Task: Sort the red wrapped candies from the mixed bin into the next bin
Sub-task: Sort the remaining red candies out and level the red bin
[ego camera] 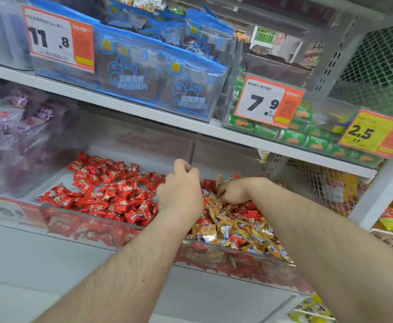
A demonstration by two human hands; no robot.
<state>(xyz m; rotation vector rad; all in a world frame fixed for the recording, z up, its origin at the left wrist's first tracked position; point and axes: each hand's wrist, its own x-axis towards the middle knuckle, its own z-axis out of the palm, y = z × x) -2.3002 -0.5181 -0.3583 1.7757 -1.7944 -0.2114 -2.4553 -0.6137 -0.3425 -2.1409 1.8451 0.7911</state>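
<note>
Left bin already mostly red candies; mixed bin held many reds among gold. Left hand grip curled, contents unclear; right hand pinching into pile, item unclear.

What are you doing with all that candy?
A person is sorting candy on a shop shelf. The right hand digs into the mixed bin of gold and red candies. The left hand hangs with curled fingers over the divider, beside the red candy bin. What its fingers hold is hidden.
</note>
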